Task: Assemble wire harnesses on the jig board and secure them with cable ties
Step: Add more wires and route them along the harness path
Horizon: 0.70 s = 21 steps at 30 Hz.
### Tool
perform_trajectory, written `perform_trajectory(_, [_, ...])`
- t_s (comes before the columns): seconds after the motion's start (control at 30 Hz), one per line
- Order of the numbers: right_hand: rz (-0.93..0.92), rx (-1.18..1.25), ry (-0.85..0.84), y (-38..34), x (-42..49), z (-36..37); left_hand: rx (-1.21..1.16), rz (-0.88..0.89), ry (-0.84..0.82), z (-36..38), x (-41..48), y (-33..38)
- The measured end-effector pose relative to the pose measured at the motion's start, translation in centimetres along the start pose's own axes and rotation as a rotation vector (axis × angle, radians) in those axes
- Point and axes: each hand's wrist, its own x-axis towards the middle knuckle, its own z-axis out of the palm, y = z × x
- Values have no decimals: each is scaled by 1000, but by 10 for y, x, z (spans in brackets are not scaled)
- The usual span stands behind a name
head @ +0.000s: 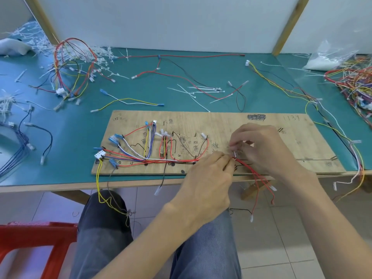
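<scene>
Near the front edge of the wooden jig board (221,119): a bundle of red wires (244,164) with a white cable tie (235,153) on it. Held by the left hand (207,178), fingers curled on the wires, and by the right hand (259,146), pinching the tie. Loose wires (128,101) and spare ties (203,89) on the green table (80,125).

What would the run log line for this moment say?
step: tying red wire bundle | left hand: pinches bundle | right hand: pinches cable tie | place: jig board, near front edge
</scene>
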Motion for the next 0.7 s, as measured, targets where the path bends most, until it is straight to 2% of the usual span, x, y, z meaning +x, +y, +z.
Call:
perform_trajectory(0.13, [142, 70, -70, 11, 7, 0, -29, 14, 7, -3, -1, -2])
perform_trajectory(0.33, [188, -3, -15, 5, -9, 7, -39, 23, 11, 2, -4, -5])
perform_trajectory(0.7, [401, -179, 132, -21, -17, 24, 166, 27, -23, 2, -6, -4])
